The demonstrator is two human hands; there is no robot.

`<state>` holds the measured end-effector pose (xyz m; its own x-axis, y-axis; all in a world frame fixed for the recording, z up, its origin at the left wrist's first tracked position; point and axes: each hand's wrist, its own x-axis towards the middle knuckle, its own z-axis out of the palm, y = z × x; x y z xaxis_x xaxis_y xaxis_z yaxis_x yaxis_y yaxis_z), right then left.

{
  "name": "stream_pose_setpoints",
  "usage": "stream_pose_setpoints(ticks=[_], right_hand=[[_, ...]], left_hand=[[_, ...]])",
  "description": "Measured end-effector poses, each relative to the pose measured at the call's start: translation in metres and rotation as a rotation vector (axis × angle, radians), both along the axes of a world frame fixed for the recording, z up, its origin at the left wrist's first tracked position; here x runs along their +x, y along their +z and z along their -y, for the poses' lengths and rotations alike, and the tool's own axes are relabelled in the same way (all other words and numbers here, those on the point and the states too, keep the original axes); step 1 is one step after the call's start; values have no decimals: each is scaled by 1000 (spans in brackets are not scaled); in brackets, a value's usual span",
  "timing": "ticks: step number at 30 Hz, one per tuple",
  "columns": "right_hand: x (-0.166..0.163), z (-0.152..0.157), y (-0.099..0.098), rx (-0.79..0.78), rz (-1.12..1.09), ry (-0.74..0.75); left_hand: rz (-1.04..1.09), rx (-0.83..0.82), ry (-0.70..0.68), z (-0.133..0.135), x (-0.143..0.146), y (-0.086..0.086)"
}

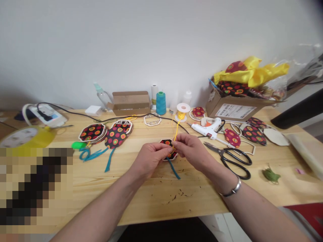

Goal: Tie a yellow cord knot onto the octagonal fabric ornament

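My left hand (149,158) and my right hand (191,149) meet over a small hexagonal ornament (167,143) covered in dark flowered fabric, which lies on the wooden table (151,195). Both hands pinch a yellow cord (176,129) that runs up to a white spool (183,109) behind. A teal tassel cord (174,168) hangs from the ornament toward me. My right wrist wears a silver bangle.
Black scissors (234,158) and a white glue gun (208,129) lie to the right. A pile of finished fabric ornaments (106,132) sits on the left. A cardboard box with yellow cloth (237,104), a teal thread cone (160,102) and a green thread wad (270,174) are also there.
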<state>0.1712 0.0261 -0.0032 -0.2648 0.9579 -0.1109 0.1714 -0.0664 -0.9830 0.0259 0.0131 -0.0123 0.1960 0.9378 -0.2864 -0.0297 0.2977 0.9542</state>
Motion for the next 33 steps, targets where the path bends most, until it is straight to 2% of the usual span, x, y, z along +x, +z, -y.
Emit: stream_pose_setpoints(ticks=[6,10,16,20,27,33], right_hand=[[5,-3,0,-69,-92,98],[5,-5,-5,-132,-152,74],[4,-7,-10,-109,-156,63],[5,-7,-9,-28,-96,40],[2,-5,-6,251,160,24],[2,-3,-5,310,285,15]], left_hand=[[49,-46,44,-3,-2,-6],[100,-50,38,-2,-3,-7],[121,-46,4,0,-2,-6],[155,-44,-10,-2,-2,-7],[173,-63,0,-2,-3,-8],[152,-58,-4,-1,-4,-5]])
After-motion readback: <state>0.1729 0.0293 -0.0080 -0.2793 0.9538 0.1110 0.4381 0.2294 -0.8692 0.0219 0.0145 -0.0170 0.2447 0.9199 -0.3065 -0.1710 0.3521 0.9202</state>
